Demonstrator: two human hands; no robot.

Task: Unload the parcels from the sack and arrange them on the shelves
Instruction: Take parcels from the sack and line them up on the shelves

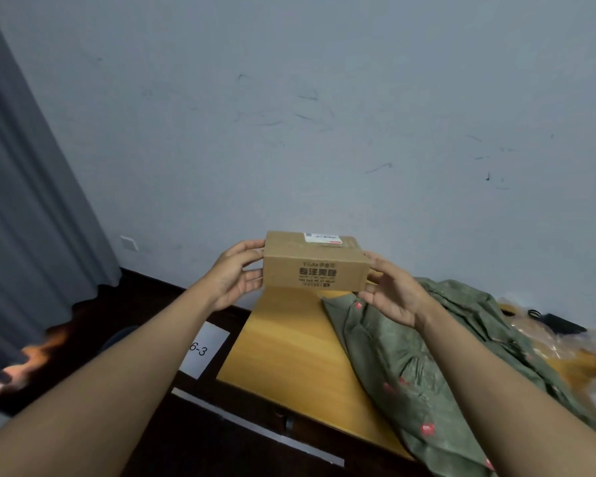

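I hold a small brown cardboard parcel box (313, 261), printed in black on its near face and bearing a white label on top, in the air above the far end of the yellow wooden table (289, 349). My left hand (233, 275) grips its left end and my right hand (391, 292) its right end, fingers curled around the edges. The green fabric sack (427, 373) lies crumpled on the table to the right, below the box.

Brown cardboard parcel (313, 266) held aloft
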